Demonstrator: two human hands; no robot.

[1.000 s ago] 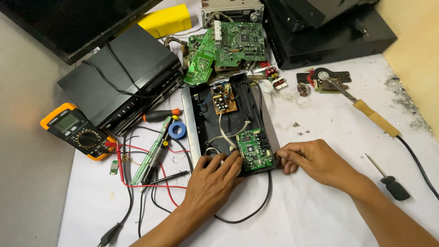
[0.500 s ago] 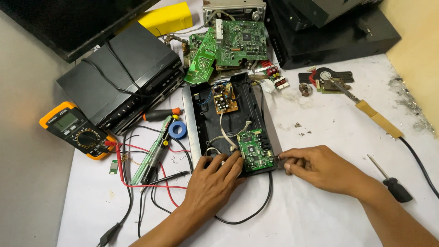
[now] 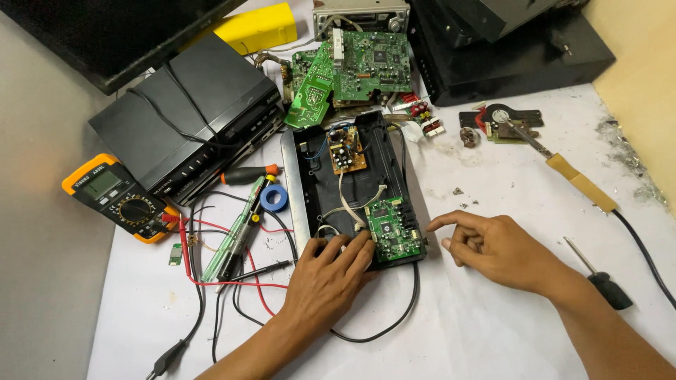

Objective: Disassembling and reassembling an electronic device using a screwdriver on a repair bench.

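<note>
An opened black device chassis [image 3: 355,184] lies in the middle of the white-covered table. It holds a green circuit board [image 3: 392,229] at its near end and a small tan board [image 3: 346,150] farther back. My left hand [image 3: 332,274] rests flat on the near left corner of the chassis, fingertips touching the green board's edge. To the right of the chassis, my right hand [image 3: 496,248] hovers over the table with the index finger stretched toward the chassis' right side, holding nothing.
A yellow multimeter [image 3: 121,197] with red and black leads lies at left, beside a closed black player [image 3: 186,116]. Screwdrivers [image 3: 243,226] and blue tape [image 3: 274,198] are left of the chassis. Loose green boards [image 3: 352,67] lie behind. A soldering iron [image 3: 563,171] and small screwdriver [image 3: 598,278] lie right.
My right hand has let go of the chassis' near right corner and moved right, fingers now loose. The left hand has stayed on the near left corner.
</note>
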